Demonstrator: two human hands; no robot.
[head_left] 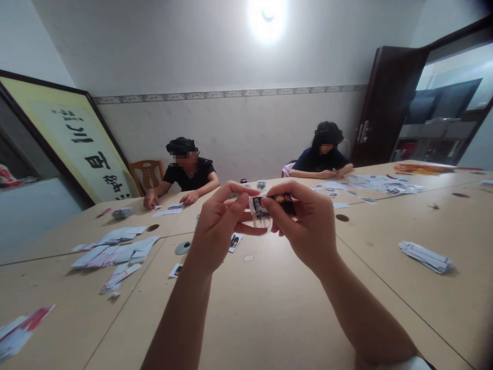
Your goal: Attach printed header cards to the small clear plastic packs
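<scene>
Both of my hands are raised over the near middle of the table, holding a small dark printed packet [285, 203] between them. My left hand [223, 223] pinches its left end, where a clear or white plastic edge [254, 213] shows. My right hand [308, 221] has thumb and fingers closed on the packet's right part. Below them on the tabletop lie a small white label with a reddish border [249, 258] and a dark-pictured card [234, 242], partly behind my left hand.
White paper pieces [115, 254] lie at left, red-and-white sheets [25, 331] at near left. A folded paper stack [426, 257] rests at right, a wide paper pile [385, 184] behind. Two people [188, 172] [321, 154] sit across the table [269, 318].
</scene>
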